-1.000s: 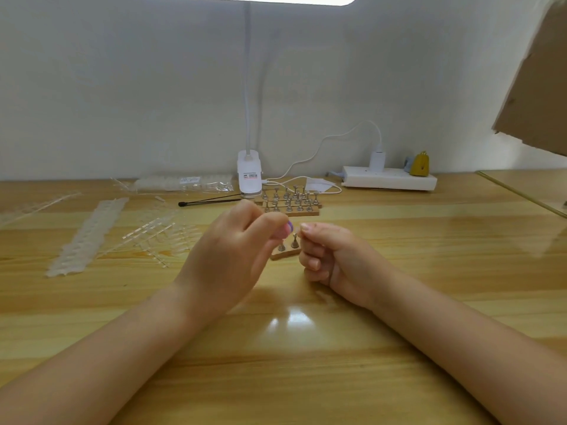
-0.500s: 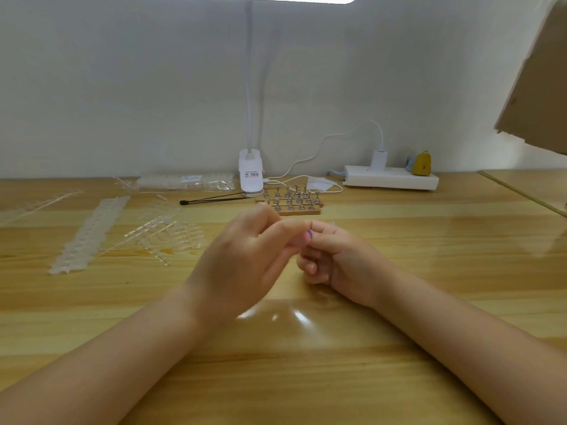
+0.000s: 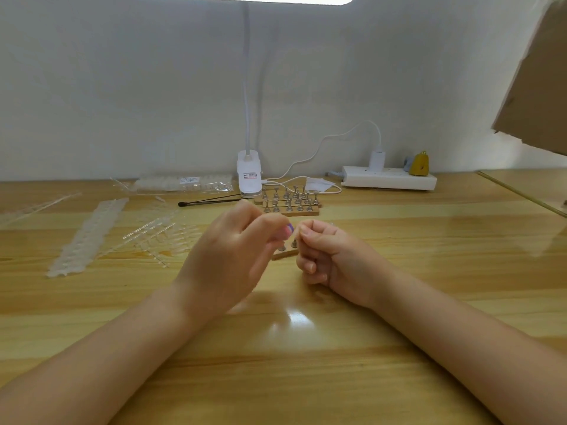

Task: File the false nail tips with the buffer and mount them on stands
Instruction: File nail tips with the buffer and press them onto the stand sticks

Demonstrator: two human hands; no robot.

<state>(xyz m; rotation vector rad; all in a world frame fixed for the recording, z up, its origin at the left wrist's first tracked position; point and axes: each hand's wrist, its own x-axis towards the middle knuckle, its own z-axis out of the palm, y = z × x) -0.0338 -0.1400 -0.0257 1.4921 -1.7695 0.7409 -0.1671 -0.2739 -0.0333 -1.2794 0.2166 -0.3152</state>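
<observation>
Fingers of my left hand [image 3: 233, 256] pinch the purple buffer [image 3: 287, 232] against a nail tip, too small to see, pinched by my right hand [image 3: 325, 256].
Short, light strokes; stands [image 3: 288, 201] wait behind on the worktop [image 3: 306, 363].

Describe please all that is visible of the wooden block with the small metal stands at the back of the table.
The wooden block looks like two pale strips lying flat, side by side, near the lamp clamp. Rows of small silver-grey stands rise from it, upright, each with a wide foot and flared top. No nail tips show on them. A white cable passes just behind it. Neither hand touches it.
</observation>
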